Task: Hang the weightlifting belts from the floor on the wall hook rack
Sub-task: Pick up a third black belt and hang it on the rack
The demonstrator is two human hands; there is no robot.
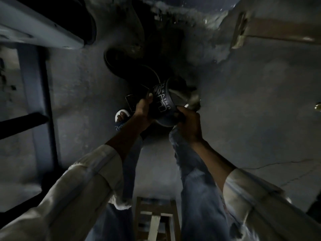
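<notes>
At frame centre, the left hand and right hand each grip a side of a coiled weightlifting belt above the floor. Its loose end could uncoil and snag the dark belts heaped just above, dragging them along.

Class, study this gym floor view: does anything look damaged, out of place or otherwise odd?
Yes. Dark belts lie heaped on the floor by the wall. A crack crosses the concrete at right. Both hands, left hand and right hand, grip a coiled lettered belt.

Dim gym storeroom: bare concrete floor, piled belts.
</notes>
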